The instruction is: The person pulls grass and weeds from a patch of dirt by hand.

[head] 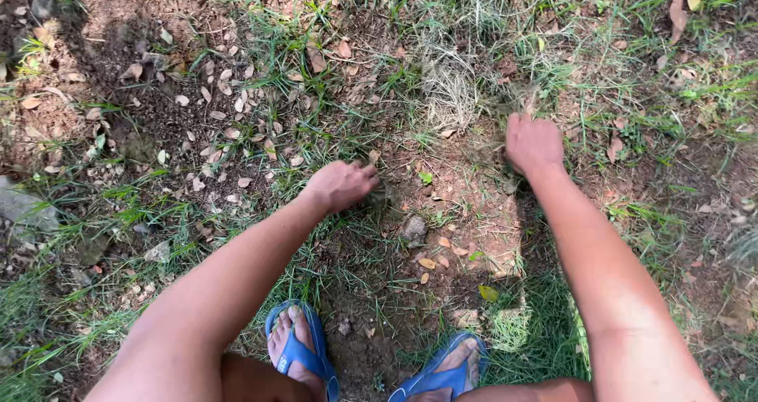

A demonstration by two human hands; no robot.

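I look down at patchy ground of soil and thin grass. My left hand [342,184] reaches down to the ground near the middle, fingers curled in a loose fist on a low tuft of grass [377,198]. My right hand [533,143] is further out to the right, closed on a clump of dry pale grass [505,102]; its fingers are hidden in the blades. Both arms stretch forward from the bottom of the view.
My feet in blue flip-flops [300,353] [442,374] stand at the bottom edge. A small stone [414,228] lies between the hands. Dry leaves [229,110] scatter over dark loose soil at upper left. A grey rock [24,208] sits at the left edge.
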